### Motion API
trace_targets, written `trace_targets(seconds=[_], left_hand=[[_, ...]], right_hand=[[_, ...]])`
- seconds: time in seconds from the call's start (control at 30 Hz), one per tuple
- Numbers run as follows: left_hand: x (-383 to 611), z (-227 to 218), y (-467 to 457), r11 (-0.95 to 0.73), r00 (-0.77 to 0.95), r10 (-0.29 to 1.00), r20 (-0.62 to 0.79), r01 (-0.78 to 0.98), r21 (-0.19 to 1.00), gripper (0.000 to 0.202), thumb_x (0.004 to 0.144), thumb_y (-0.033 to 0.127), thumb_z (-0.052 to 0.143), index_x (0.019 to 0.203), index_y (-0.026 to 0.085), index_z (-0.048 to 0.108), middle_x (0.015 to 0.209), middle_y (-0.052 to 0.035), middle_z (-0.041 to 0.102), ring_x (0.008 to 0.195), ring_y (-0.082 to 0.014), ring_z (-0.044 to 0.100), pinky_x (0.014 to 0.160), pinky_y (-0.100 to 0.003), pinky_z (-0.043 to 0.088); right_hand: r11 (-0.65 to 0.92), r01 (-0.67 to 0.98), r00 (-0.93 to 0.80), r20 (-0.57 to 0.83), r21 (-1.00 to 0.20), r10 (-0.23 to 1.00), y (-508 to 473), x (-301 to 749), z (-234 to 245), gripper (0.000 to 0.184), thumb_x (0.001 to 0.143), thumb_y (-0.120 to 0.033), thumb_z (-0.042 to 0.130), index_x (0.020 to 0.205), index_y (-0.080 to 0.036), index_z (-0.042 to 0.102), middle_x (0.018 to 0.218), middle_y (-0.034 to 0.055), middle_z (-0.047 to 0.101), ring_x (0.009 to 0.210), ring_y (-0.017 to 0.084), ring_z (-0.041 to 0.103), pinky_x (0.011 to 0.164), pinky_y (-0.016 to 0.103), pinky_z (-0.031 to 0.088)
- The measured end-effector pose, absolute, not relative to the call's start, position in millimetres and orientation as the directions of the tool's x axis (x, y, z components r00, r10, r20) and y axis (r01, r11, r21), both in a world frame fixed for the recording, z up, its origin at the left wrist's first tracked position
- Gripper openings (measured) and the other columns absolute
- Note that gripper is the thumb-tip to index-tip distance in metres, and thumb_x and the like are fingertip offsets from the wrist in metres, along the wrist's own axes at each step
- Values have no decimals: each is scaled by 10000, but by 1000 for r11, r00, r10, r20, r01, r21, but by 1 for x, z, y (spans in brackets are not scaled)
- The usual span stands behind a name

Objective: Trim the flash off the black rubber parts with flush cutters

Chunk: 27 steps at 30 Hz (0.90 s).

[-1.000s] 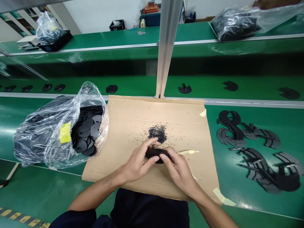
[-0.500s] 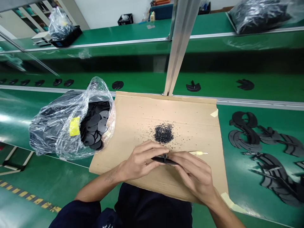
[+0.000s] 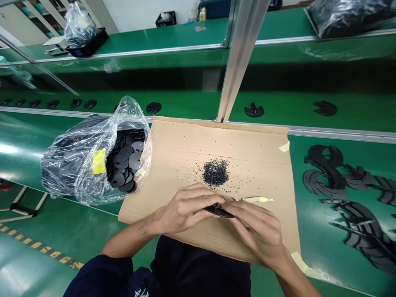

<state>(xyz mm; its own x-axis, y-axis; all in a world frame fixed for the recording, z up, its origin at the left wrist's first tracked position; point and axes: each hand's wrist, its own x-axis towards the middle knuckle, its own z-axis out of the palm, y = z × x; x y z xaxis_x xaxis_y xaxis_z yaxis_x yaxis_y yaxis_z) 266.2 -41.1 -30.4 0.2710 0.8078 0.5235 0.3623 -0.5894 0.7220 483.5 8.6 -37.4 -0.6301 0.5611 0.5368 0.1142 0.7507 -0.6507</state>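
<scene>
Between my two hands is a thin black plastic disc [image 3: 218,211], tilted, with a small raised piece on top. My left hand [image 3: 188,206] pinches its left side, and my right hand [image 3: 256,222] grips its right side; the fingers hide much of both edges. Just beyond them lies a heap of small black pieces [image 3: 215,172], with loose bits scattered round it on the brown cardboard sheet [image 3: 173,144]. A pale yellow-handled tool [image 3: 256,199] rests on the cardboard behind my right hand, its thin tip partly visible.
A clear plastic bag [image 3: 83,165] full of black discs [image 3: 125,153] lies open at the left. Black curved parts [image 3: 328,173] are piled on the green bench at the right. A metal post [image 3: 239,62] rises behind the cardboard; several black parts [image 3: 154,107] line the back ledge.
The disc has tipped a little, its right side now lower. More of the yellow-handled tool shows behind my right hand. The whole view has shifted slightly.
</scene>
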Motion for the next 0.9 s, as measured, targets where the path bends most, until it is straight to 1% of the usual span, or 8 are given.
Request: trace_targets(seconds=[0.17,0.33,0.5,0.6,0.73,0.8,0.83,0.9], left_hand=[[270,-32,-44,-580,205,813,545,366,728,257,936,163,679,1193,148,687,935,-89,785,856,-171,738,753,-293,613],[271,-34,-48,-565,239,825,512,359,743,283,981,179,607,1259,169,659,1039,-109,783,955,-199,744,813,-346,626],[272,-35,-49,-564,209,825,526,364,741,246,957,188,653,1199,166,689,939,-91,784,866,-182,739,761,-312,619],[272,-36,-49,-554,208,832,514,341,759,290,925,222,708,1205,149,691,959,-107,780,898,-189,730,796,-320,616],[272,-39,-49,-490,229,870,437,300,818,398,907,273,736,1280,157,660,1058,-122,775,978,-204,725,857,-352,615],[273,-41,-51,-450,181,893,413,306,839,341,914,237,726,1244,163,683,1063,-117,782,953,-195,735,838,-332,616],[273,-43,-52,-426,139,904,403,314,848,296,915,228,724,1202,161,705,1039,-112,789,919,-188,742,817,-316,616],[272,-47,-53,-353,42,932,359,326,877,224,909,251,732,1107,146,743,972,-103,799,847,-182,749,781,-294,614]], right_hand=[[732,111,-652,507,-672,564,9,485,-34,271,956,-37,561,1151,-166,697,956,73,770,859,184,758,759,296,661],[746,113,-665,508,-656,547,9,488,-33,237,946,-45,581,1110,-160,708,949,76,771,853,187,758,754,294,658],[693,100,-654,478,-714,586,6,487,-33,235,954,-71,586,1109,-189,718,929,61,770,807,178,754,713,290,654],[657,76,-628,476,-750,616,5,484,-36,245,947,-69,605,1114,-202,727,950,55,772,817,172,753,721,282,654],[592,49,-575,462,-804,675,4,481,-44,200,960,-112,625,1087,-218,738,958,47,770,822,177,754,737,291,658],[573,77,-600,421,-816,681,5,484,-48,188,975,-171,637,1136,-220,721,999,58,766,865,188,751,762,307,657],[584,117,-629,395,-803,669,5,488,-50,219,984,-218,640,1195,-217,699,1048,74,758,923,204,745,798,331,654],[659,267,-692,336,-703,639,7,502,-55,363,994,-347,631,1327,-202,630,1191,129,715,1099,275,693,900,440,628]])
